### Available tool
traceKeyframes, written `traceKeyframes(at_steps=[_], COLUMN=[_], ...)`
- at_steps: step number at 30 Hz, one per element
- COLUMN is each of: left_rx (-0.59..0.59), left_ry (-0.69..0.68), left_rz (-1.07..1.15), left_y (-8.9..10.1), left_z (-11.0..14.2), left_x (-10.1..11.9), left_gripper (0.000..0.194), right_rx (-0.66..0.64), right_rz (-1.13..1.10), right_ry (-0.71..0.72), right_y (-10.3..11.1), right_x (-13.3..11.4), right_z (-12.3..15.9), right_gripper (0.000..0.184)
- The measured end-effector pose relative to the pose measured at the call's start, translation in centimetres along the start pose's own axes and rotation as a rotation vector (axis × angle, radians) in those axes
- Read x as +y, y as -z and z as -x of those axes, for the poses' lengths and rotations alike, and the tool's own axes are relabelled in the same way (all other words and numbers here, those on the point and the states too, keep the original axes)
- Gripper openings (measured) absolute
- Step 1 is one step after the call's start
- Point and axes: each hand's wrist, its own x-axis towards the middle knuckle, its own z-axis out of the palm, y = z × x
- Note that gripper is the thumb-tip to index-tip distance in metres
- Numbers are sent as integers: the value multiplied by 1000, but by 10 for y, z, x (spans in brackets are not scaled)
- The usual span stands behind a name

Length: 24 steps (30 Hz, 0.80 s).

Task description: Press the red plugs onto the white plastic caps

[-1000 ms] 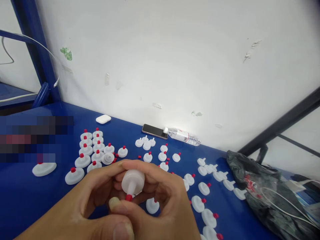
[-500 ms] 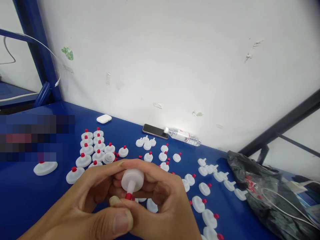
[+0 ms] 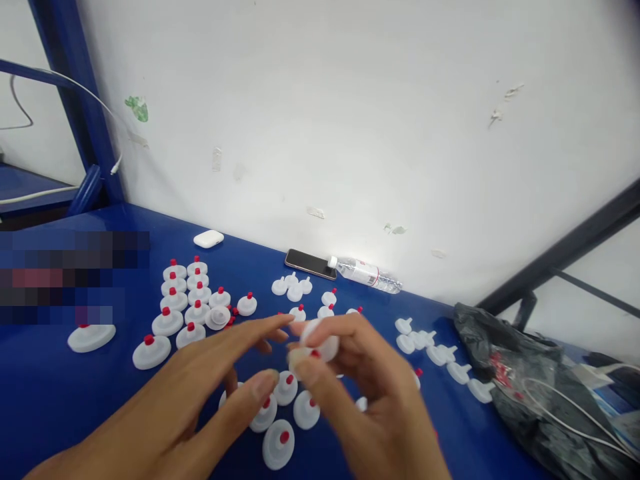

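My right hand [image 3: 370, 387] pinches a small white plastic funnel-shaped piece [image 3: 324, 345] with a red tip between thumb and fingers, above the table. My left hand [image 3: 200, 393] is just left of it, fingers and thumb apart, holding nothing. Below and between the hands lie several like white pieces with red caps [image 3: 279, 445]. More red-capped pieces [image 3: 167, 321] stand in rows to the left, beyond my left hand. My right hand hides part of the pieces on its side.
A blue table [image 3: 40, 413] meets a white wall. Along the wall lie a white case [image 3: 209, 239], a phone [image 3: 310, 263] and a water bottle [image 3: 367, 273]. Uncapped white pieces [image 3: 440, 353] lie at right beside a black plastic bag [image 3: 530, 400] with a cable on it.
Both hands were cupped together around the white piece, thumbs at its red tip. My left hand has let go and moved apart; my right hand has shifted right with the piece.
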Motion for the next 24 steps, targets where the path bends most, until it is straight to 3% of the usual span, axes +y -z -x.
traceKeyframes(at_steps=[2, 4, 9, 13, 19, 23, 24], left_rx=[-72, -52, -162, -211, -228, -199, -186], left_ry=[-144, -185, -212, -306, -262, -248, -246], left_rz=[-74, -145, -227, -311, -219, -257, -264], left_y=[0, -3, -13, -16, -14, -13, -14], left_z=[-14, -25, -26, -19, -20, -22, -22], left_x=[0, 0, 2, -1, -7, -6, -7], left_gripper=[45, 43, 49, 61, 54, 52, 51], right_rx=[238, 407, 563, 528, 610, 399, 406], right_rz=[198, 445, 813, 976, 1057, 885, 848], right_ry=[47, 101, 129, -130, -292, -382, -373], right_y=[19, 48, 142, 187, 207, 229, 236], right_x=[-1, 6, 27, 32, 41, 53, 57], right_z=[5, 7, 3, 2, 2, 3, 3], right_gripper=[35, 44, 55, 60, 58, 40, 37])
